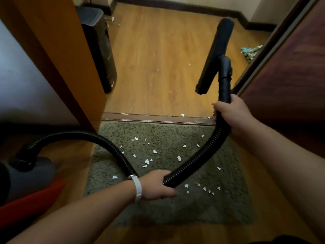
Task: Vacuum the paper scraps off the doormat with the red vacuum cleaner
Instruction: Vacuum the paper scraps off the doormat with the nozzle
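A grey-green doormat (158, 208) lies in front of a wooden threshold, strewn with several white paper scraps (147, 161). The red and grey vacuum cleaner (29, 187) sits on the floor at the lower left. Its black ribbed hose (198, 157) loops over the mat. My left hand (158, 185) grips the hose low over the mat. My right hand (232, 111) holds the black tube just below the wide floor nozzle (214, 57), which is lifted in the air above the wooden floor beyond the threshold.
A wooden cabinet side (66, 59) stands at the left, with a dark box (100, 50) behind it. A dark door (290, 76) is at the right. A cloth (249, 51) lies by the door. A few scraps lie on the wooden floor (158, 50).
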`<state>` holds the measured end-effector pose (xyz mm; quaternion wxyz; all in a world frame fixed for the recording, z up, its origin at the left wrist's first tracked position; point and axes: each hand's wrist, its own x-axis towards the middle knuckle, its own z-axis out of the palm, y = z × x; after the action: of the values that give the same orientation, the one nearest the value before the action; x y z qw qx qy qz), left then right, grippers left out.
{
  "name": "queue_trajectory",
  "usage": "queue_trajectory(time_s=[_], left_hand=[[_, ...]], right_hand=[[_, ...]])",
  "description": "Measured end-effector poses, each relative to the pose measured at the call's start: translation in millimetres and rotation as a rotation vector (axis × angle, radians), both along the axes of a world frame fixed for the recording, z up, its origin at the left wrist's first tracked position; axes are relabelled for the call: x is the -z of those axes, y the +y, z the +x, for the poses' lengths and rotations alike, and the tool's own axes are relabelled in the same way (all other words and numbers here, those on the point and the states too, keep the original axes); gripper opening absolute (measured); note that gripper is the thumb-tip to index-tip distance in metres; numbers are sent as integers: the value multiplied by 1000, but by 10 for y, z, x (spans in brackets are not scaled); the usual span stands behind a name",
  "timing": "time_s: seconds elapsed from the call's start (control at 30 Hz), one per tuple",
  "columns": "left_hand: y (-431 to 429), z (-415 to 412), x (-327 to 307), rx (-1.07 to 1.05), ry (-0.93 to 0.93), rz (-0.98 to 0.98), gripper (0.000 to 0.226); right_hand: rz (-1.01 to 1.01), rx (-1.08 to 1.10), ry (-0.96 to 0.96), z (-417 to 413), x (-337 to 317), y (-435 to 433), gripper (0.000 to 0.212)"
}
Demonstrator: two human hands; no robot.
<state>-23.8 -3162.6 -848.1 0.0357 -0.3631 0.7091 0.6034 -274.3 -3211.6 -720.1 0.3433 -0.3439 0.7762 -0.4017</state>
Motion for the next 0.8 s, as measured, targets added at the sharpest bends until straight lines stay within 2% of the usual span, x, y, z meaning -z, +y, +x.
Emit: queue_trajectory(time_s=[0.07, 0.17, 0.27, 0.37, 0.53, 0.67, 0.73, 0.8], left_hand=[[-23, 58, 18, 0, -59, -38, 25], [77, 12, -87, 144, -163, -213, 25], [299, -85, -142, 268, -164, -270, 25], [465, -146, -38, 254, -121, -164, 30], [436, -121, 218, 99, -112, -83, 41], [139, -36, 302, -15, -107, -125, 38], [-153, 26, 237, -135, -77, -184, 33], [-479, 87, 69, -360, -17, -210, 32]], right_hand=[[42, 18, 112, -43, 67, 51, 30], [150, -66, 316, 58, 153, 39, 26], [243, -214, 306, 223, 201, -15, 18], [317, -358, 248, 336, 263, -43, 16], [334, -429, 267, 403, 293, -63, 18], [363, -484, 310, 339, 241, 5, 26], [372, -488, 285, 294, 210, 48, 29], [364, -484, 242, 264, 176, 84, 30]])
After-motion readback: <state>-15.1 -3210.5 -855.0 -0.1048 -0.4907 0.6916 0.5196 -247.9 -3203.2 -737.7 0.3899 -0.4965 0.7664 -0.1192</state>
